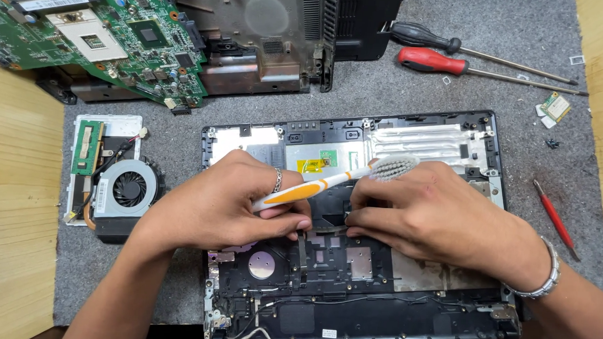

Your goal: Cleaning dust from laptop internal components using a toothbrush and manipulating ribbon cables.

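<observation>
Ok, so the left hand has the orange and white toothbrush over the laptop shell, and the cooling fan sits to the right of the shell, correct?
Not quite: the head view shows the cooling fan to the left of the laptop shell, on the grey mat. The rest holds: the left hand grips the orange and white toothbrush over the shell.

Both forearms are bare, with no sleeves showing. The left hand (222, 203) wears a silver ring (277, 180) on one finger. The right hand (425, 212) has a silver bracelet (546, 276) at the wrist.
</observation>
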